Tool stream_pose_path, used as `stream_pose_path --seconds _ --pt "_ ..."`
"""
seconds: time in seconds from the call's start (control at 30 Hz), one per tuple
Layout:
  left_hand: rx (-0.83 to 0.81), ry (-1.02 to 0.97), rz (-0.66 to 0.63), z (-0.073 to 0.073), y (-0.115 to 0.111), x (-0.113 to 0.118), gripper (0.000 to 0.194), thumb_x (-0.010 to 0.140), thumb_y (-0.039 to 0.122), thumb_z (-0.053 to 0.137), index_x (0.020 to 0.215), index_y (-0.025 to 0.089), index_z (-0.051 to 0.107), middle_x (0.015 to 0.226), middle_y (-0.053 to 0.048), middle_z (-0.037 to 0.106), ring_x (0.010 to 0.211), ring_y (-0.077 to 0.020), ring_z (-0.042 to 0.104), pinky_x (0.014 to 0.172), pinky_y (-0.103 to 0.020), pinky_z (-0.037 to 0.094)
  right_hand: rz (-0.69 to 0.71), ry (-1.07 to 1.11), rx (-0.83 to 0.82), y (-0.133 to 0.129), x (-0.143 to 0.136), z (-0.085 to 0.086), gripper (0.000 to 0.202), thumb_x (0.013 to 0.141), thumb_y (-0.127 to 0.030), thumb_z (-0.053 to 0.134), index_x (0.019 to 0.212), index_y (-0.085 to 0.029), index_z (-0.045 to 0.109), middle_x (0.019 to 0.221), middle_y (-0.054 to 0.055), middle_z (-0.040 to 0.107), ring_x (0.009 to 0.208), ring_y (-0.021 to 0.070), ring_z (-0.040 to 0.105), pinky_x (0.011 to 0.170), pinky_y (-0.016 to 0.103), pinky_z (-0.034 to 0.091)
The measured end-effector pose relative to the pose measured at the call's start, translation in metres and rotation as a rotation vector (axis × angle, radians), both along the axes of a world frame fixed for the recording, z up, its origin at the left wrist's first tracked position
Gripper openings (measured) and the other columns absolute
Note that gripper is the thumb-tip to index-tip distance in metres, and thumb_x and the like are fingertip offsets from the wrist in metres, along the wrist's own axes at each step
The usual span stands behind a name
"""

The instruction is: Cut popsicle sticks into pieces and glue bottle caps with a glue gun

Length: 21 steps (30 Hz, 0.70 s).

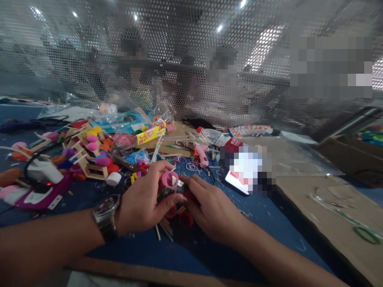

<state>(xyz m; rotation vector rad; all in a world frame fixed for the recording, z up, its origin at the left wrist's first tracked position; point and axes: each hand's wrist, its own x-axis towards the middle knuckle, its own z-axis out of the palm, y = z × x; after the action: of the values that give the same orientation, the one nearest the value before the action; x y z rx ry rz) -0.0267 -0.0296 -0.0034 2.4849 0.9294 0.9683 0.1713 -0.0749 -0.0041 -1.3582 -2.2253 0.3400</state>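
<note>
My left hand (146, 193), with a watch (107, 213) on its wrist, is closed round a small assembly with a pink ring-shaped cap (170, 179) and a dark part with a silvery piece (179, 186). From the right, my right hand (209, 203) is closed against the same assembly; its fingertips are partly hidden, and it seems to hold a dark red part. Just below the hands, a red round cap (186, 219) and several thin wooden sticks (165, 229) lie on the blue table (206, 255).
Coloured discs and wooden stick frames (95, 169) crowd the left, beside a purple power strip (49, 195). Ahead lie a pink glue gun (202, 156), a bottle (220, 138) and a lit phone (236, 183). Cardboard (323, 215) covers the right; perforated metal (179, 59) stands behind.
</note>
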Motion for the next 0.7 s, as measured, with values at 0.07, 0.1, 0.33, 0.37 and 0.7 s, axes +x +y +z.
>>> stream_pose_path --seconds 0.07,0.1,0.33,0.37,0.7 --pt "-0.003 0.025 -0.039 -0.0008 -0.0008 0.0006 0.046 0.099 0.054 0.045 0.127 0.019 0.037 0.113 -0.012 0.067 0.09 -0.0244 0.071 0.073 -0.035 0.053 0.004 -0.006 0.008 -0.0002 0.0003 -0.0001 0.041 0.097 -0.02 0.045 0.135 -0.01 0.055 0.104 0.016 0.068 0.088 0.026 0.068 0.072 0.038 0.055" --pt "-0.013 0.044 -0.055 -0.001 -0.0011 0.0007 0.044 0.099 0.052 0.044 0.127 0.019 0.036 0.112 -0.012 0.067 0.091 -0.025 0.071 0.074 -0.035 0.053 0.011 -0.012 0.01 -0.0004 0.0001 -0.0002 0.042 0.096 -0.018 0.045 0.135 -0.01 0.055 0.104 0.016 0.068 0.087 0.0259 0.068 0.072 0.038 0.055" --pt "-0.135 0.091 -0.095 0.0021 0.001 -0.0015 0.042 0.098 0.053 0.043 0.121 0.018 0.04 0.1 -0.01 0.068 0.083 -0.0251 0.069 0.068 -0.035 0.05 0.041 -0.06 -0.006 -0.0019 -0.004 0.0005 0.042 0.095 -0.017 0.043 0.135 -0.01 0.055 0.101 0.014 0.067 0.085 0.0252 0.067 0.07 0.038 0.055" --pt "-0.155 0.082 -0.094 0.003 0.0014 -0.0015 0.038 0.099 0.052 0.041 0.118 0.019 0.042 0.1 -0.009 0.068 0.083 -0.0244 0.069 0.068 -0.035 0.05 0.048 -0.061 -0.005 -0.0021 -0.0044 0.0006 0.04 0.097 -0.019 0.043 0.134 -0.01 0.056 0.1 0.013 0.067 0.084 0.0248 0.066 0.07 0.037 0.054" --pt "-0.192 0.032 -0.086 0.0063 0.0001 -0.0008 0.031 0.099 0.05 0.044 0.108 0.021 0.047 0.091 -0.004 0.067 0.072 -0.0195 0.065 0.063 -0.031 0.045 0.046 -0.035 0.005 -0.002 -0.0027 0.0008 0.036 0.099 -0.022 0.046 0.132 -0.013 0.056 0.102 0.014 0.068 0.087 0.0245 0.067 0.072 0.037 0.055"
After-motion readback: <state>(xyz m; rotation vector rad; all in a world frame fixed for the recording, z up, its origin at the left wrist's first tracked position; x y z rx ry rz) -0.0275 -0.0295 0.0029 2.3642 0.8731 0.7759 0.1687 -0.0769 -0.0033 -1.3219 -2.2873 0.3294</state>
